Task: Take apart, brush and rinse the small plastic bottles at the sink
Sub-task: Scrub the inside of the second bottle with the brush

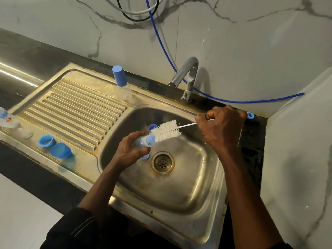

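Note:
My left hand grips a small clear plastic bottle with a blue tint, held on its side over the steel sink, mouth facing right. My right hand grips the thin handle of a white bottle brush, whose bristles sit just at the bottle's mouth. The handle's blue ring end sticks out behind my fist. Another bottle with a blue cap stands upright at the back of the draining board. Two blue caps lie on the sink's front left rim.
Two small blue parts lie in the basin, one behind the brush and one under my left hand by the drain. A chrome tap stands behind the basin. A blue hose runs along the marble wall. A clear item sits far left.

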